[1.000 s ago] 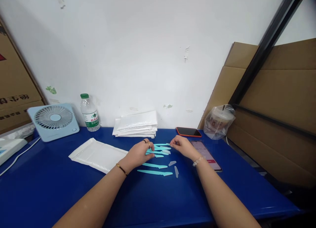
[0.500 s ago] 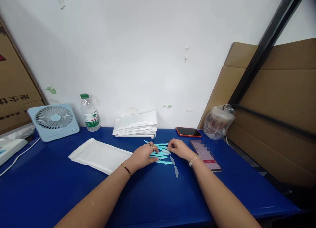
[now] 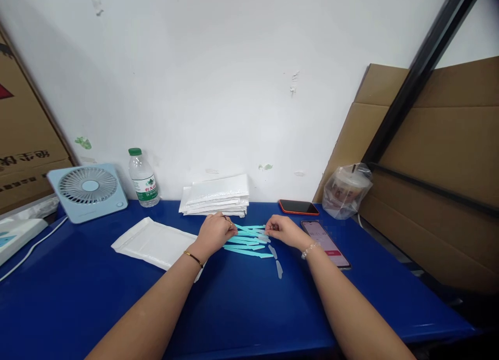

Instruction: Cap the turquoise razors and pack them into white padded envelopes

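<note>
Blue table (image 3: 249,318) — teal sticks (image 3: 247,239), phones, fan (image 3: 89,191), bottle (image 3: 142,177).

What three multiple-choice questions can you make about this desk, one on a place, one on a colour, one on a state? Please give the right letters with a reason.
1. Where does the water bottle stand?
A. right of the fan
B. on the stack of white envelopes
C. beside the wrapped cup

2. What colour are the plastic sticks between the hands?
A. red
B. turquoise
C. black

3. What is the state of the phone near the right hand?
A. screen lit
B. face down
C. held in the hand

Answers: 1 A, it stands against the wall just right of the fan. 2 B, they are light turquoise on the blue table. 3 A, its screen glows, flat on the table.
</note>
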The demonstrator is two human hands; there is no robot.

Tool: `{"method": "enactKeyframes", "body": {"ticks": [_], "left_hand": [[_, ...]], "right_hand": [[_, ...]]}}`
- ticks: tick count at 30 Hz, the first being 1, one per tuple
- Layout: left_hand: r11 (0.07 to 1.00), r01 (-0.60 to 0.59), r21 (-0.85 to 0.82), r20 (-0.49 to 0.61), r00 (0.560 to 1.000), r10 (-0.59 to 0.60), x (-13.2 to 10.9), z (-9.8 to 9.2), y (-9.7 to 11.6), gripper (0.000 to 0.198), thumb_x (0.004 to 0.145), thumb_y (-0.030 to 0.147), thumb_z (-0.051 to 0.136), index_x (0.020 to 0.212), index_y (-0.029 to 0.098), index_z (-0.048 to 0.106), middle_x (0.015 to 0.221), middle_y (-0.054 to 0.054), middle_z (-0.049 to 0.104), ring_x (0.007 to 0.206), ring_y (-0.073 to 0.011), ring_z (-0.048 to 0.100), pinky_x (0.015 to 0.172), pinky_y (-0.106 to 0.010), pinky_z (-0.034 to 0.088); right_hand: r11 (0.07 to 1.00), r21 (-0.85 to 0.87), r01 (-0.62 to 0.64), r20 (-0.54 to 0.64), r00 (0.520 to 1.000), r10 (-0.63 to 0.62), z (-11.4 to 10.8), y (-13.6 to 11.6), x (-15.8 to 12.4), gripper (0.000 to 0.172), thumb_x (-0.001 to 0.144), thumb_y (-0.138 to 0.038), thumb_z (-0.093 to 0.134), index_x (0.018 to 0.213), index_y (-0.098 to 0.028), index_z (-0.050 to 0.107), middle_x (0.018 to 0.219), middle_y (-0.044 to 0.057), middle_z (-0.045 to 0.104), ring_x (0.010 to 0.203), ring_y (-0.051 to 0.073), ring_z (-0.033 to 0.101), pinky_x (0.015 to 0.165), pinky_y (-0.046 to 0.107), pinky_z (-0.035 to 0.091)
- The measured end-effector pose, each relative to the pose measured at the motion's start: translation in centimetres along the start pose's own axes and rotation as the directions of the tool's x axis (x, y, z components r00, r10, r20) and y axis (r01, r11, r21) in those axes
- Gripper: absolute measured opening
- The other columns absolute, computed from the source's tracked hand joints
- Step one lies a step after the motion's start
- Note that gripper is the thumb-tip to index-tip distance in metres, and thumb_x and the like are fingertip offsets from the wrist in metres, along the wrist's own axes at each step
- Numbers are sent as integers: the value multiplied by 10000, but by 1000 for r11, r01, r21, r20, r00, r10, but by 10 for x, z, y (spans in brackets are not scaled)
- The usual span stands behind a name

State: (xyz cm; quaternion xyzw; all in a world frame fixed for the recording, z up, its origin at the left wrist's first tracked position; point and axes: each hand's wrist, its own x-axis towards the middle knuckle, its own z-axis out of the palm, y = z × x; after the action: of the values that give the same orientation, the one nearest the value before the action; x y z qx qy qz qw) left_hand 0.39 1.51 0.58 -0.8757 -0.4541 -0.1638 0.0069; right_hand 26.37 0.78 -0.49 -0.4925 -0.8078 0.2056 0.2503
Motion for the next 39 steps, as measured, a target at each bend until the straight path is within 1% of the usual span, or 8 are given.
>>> {"method": "enactKeyframes", "body": {"ticks": [3,7,13,17,21,28,33,39], "left_hand": [[998,-36,-42,52,998,38,-1,5,0,218,828,344,531,732,244,699,799,-15,664,839,-183,516,700,-291,329],[996,5,-93,53,999,0,-1,11,1,167,820,314,540,882,267,688,908,-13,662,917,-202,526,739,-295,358],[994,27,-103,31,999,-23,-1,13,2,268,825,279,541,1076,271,633,1098,-30,617,1033,-223,503,824,-312,370],[993,59,-100,71,996,-52,1,14,4,202,840,290,515,976,249,660,1007,-39,643,986,-220,521,801,-312,373],[985,124,-118,90,989,-114,2,16,3,162,824,326,531,878,220,643,906,-37,641,921,-206,541,765,-299,380],[981,144,-134,108,986,-130,3,15,1,139,802,326,545,831,237,647,903,-22,641,905,-198,550,745,-288,389],[970,199,-140,127,975,-182,4,16,3,115,785,281,552,801,218,648,898,-32,642,888,-198,557,734,-286,395],[979,147,-144,103,986,-133,5,9,1,131,800,260,530,763,221,649,821,-14,652,843,-183,567,726,-280,382]], "right_hand": [[1000,3,-28,0,1000,28,-1,6,-1,136,795,-276,575,773,-170,657,815,29,604,666,126,532,603,239,410],[998,-15,-58,-28,998,58,4,5,1,137,794,-270,568,793,-176,667,842,35,604,685,131,547,624,250,427],[997,-58,-42,5,999,42,13,1,3,139,748,-315,637,782,-182,659,849,32,566,692,133,545,634,251,433],[997,-81,3,13,1000,-2,13,-1,1,109,730,-289,644,767,-187,653,835,25,552,698,134,537,635,248,428],[997,-71,-3,7,1000,3,12,-3,1,99,703,-239,647,784,-181,653,829,23,556,715,137,542,653,248,431],[997,-65,-51,-17,999,50,14,0,2,115,688,-243,661,780,-176,649,837,28,563,721,142,549,652,255,436],[995,-83,-49,-9,999,48,18,-4,4,113,714,-276,660,755,-174,635,835,26,541,706,139,536,637,255,424],[997,-68,46,0,999,-47,14,-12,5,116,766,-260,632,693,-173,605,813,7,529,668,117,508,618,242,392]]}}
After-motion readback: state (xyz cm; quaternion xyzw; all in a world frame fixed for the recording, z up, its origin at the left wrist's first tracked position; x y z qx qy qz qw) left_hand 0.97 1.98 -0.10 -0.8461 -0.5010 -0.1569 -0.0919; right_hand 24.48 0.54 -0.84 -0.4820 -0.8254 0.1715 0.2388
